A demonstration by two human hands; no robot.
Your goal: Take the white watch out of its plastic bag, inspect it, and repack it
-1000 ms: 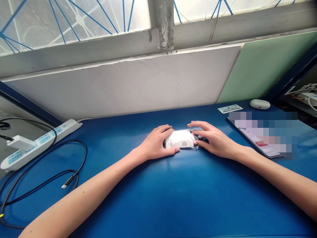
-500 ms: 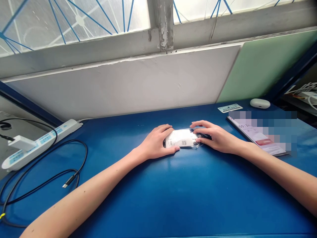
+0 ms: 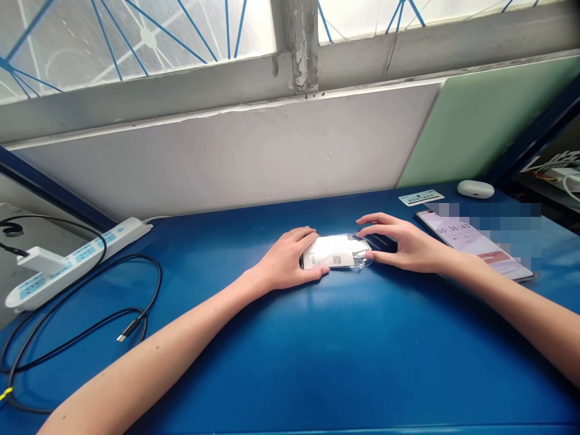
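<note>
A clear plastic packet (image 3: 361, 249) lies flat on the blue tabletop, with a white label (image 3: 331, 252) carrying a barcode and a QR code. What is inside cannot be made out, though something dark shows at its left edge. My left hand (image 3: 290, 260) grips the packet's left end, thumb along the near edge and fingers along the far edge. At the other end is my right hand (image 3: 401, 244), its thumb and fingers spread apart. Its thumb tip is at the packet's right edge; whether it touches I cannot tell.
To the right lie a phone (image 3: 475, 241) showing a timer, a printed card (image 3: 421, 197) and a white earbud case (image 3: 475, 189). At left are a power strip (image 3: 86, 254) with a white charger (image 3: 41, 262) and a looped black cable (image 3: 156, 284). A wall panel (image 3: 249, 157) closes off the back.
My right hand has drawn slightly right and its fingers have spread wider, uncovering the packet's right end. My left hand and the packet have stayed in place.
</note>
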